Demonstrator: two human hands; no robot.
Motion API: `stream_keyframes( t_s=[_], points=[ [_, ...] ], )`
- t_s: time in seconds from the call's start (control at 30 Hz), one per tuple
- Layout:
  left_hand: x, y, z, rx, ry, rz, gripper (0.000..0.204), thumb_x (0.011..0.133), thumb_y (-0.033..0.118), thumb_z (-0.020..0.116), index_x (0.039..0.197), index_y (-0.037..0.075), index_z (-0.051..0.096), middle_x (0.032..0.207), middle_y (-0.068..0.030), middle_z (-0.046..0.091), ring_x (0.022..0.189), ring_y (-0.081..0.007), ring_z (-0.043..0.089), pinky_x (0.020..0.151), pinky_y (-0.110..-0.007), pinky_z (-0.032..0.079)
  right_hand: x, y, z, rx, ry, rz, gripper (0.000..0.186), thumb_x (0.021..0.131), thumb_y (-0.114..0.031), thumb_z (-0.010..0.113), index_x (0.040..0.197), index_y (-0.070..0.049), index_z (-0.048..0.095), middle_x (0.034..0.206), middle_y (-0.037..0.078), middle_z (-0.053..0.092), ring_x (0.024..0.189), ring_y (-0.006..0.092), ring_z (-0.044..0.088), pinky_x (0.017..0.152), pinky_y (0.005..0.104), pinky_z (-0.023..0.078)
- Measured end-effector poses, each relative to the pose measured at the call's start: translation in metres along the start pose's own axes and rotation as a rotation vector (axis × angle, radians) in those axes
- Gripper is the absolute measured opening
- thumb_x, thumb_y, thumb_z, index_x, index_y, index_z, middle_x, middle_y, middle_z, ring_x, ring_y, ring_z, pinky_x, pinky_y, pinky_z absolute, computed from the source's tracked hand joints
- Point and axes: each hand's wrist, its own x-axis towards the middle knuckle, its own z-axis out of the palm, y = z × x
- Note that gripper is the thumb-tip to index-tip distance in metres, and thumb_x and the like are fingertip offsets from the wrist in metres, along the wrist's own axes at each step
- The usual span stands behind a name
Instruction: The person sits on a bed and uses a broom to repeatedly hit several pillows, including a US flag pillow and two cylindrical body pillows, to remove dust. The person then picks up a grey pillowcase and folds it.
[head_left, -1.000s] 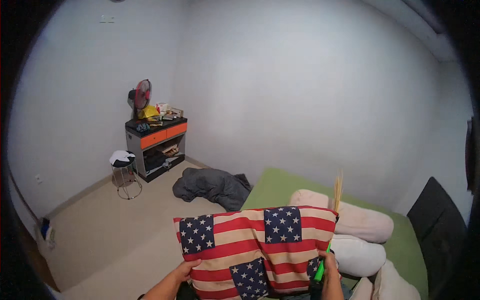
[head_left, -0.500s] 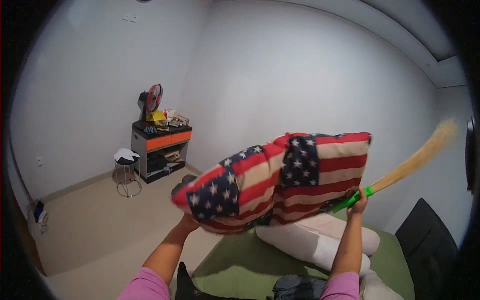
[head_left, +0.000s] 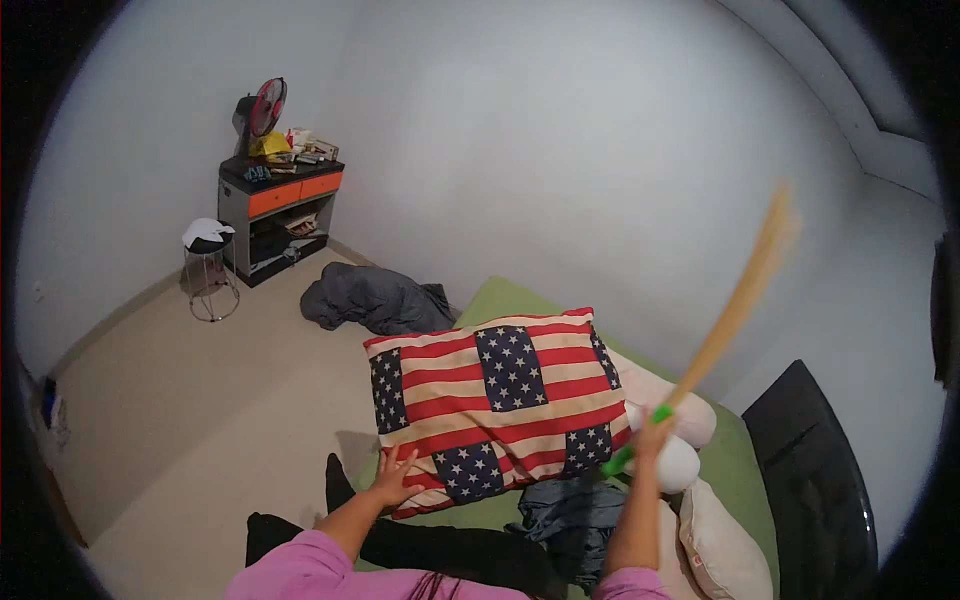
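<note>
Patterned pillow and raised broom
The pillow is positioned over the green bed, its lower left corner touched by the left hand, fingers spread. The broom is gripped at its green handle by the right hand, blurred bristles angled upward.

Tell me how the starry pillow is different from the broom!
The starry pillow is wide and puffy; the broom is long and thin. The pillow has red and cream stripes and star-covered blue patches; the broom is tan and bright green. The pillow lies under the left hand; the broom slants up from the right hand, blurred. Both have a hand on them.
</note>
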Motion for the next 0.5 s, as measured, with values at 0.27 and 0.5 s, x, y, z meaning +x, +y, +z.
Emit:
stream_keyframes(
  t_s=[0.27,0.5],
  points=[
    [-0.048,-0.011,-0.012,-0.852,-0.056,-0.214,0.087,0.069,0.023,0.067,0.128,0.0,0.008,0.116,-0.0181,0.042,0.101,-0.0243,0.048,0.087,-0.032,0.038,-0.162,-0.12,-0.011,-0.235,-1.408,-0.064,0.063,0.063,-0.027,0.062,0.111,0.0,0.031,0.088,0.028,0.054,0.082,0.0405,0.054,0.071,0.0453,0.043],
    [-0.031,-0.074,0.024,-0.63,-0.149,-0.256,0.034,0.08,0.032,0.053,0.099,0.004,0.054,0.079,-0.0087,0.059,0.074,-0.0199,0.056,0.066,-0.031,0.044,-0.093,-0.181,-0.032,0.139,-0.792,-0.036,0.049,0.066,-0.025,0.063,0.1,-0.002,0.035,0.071,0.025,0.054,0.068,0.0427,0.053,0.057,0.0476,0.042]
  ],
)
